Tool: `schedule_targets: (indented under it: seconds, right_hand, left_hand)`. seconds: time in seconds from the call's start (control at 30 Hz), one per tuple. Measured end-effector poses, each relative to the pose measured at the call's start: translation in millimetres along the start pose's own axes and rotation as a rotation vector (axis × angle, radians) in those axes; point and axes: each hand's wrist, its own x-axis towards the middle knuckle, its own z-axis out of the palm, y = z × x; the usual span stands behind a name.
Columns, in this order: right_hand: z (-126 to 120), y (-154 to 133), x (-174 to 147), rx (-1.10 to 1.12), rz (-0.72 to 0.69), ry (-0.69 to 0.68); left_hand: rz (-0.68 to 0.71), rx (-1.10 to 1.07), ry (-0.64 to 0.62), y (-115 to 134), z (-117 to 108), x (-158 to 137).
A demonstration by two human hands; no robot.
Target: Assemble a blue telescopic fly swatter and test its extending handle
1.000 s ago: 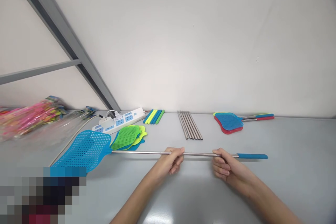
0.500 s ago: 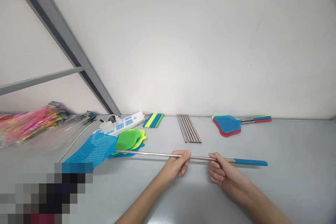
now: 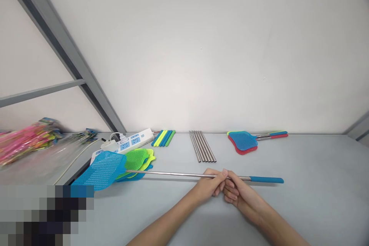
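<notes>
A long fly swatter (image 3: 175, 174) lies across the view, its blue mesh head at the left and its blue grip at the right. My left hand (image 3: 211, 184) is closed around the metal rod near its middle. Right beside it, my right hand (image 3: 236, 190) is closed on the same rod, just left of the blue grip. The two hands touch at the thumbs. Green, yellow and blue swatter heads (image 3: 137, 159) lie stacked, partly behind the held blue head.
Behind stand a white power strip (image 3: 134, 141), several coloured grips (image 3: 163, 138) in a row, and several metal tubes (image 3: 202, 146). Finished-looking swatters (image 3: 243, 141) lie stacked at the back right. Bagged pink items (image 3: 29, 138) are at the left. A grey frame post (image 3: 69, 50) rises there.
My left hand has slid right along the rod until it meets my right hand. Both hands stay closed on the swatter. The view has shifted slightly.
</notes>
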Motion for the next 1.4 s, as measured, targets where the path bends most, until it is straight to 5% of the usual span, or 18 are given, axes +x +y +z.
schedule_targets:
  seconds: [0.23,0.43,1.4]
  right_hand:
    - [8.3,-0.8,-0.1,0.042,0.033,-0.021]
    - [10.2,3.0,2.3,0.079,0.004,0.037]
    - [-19.2,-21.2,7.1,0.234,0.207,0.074]
  left_hand:
    - [-0.044,-0.179,-0.037,-2.6,-6.4,-1.9]
    - [-0.042,-0.243,0.052,-9.7,-0.2,-0.4]
    - [0.067,-0.283,-0.005,-5.5,-22.0,0.9]
